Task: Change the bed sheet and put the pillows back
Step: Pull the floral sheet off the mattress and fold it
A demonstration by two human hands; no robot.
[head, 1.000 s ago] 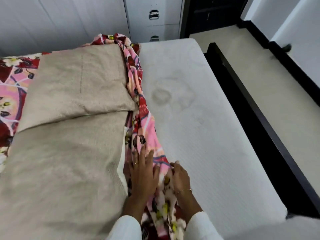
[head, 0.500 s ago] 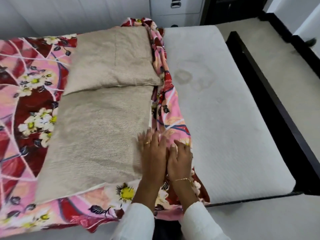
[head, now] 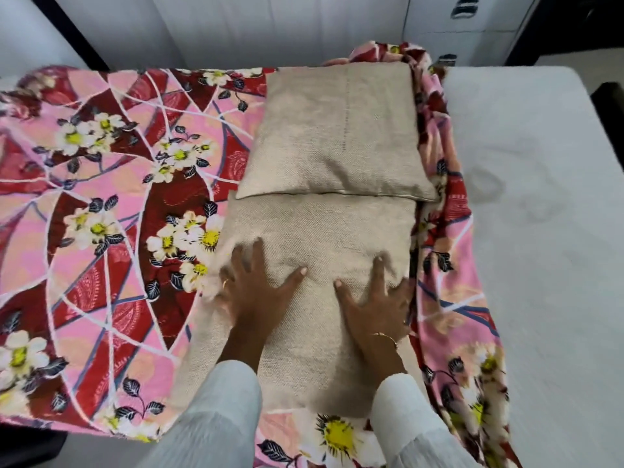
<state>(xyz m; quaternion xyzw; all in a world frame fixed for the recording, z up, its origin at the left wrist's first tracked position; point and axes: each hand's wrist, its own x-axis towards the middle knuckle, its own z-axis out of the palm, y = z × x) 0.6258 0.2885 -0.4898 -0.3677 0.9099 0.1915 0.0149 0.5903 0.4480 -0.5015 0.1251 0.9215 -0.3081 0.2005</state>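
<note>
A pink and red floral bed sheet [head: 111, 211] covers the left part of the bed, its bunched edge [head: 445, 231] running down the middle. Two beige pillows lie on it end to end: the far pillow [head: 337, 136] overlaps the near pillow [head: 320, 231]. My left hand [head: 250, 292] lies flat with spread fingers on the near pillow's left side. My right hand [head: 374, 298] lies flat with spread fingers on its right side, close to the sheet's bunched edge. The bare white mattress [head: 540, 231], with a faint stain, shows on the right.
White drawers with metal handles [head: 466, 8] stand behind the bed's far right corner. A dark bed frame edge [head: 611, 109] shows at the far right. A white wall runs behind the bed.
Both hands left the sheet's bunched edge and moved left onto the near pillow, spreading apart. The view swung left, showing more of the floral sheet.
</note>
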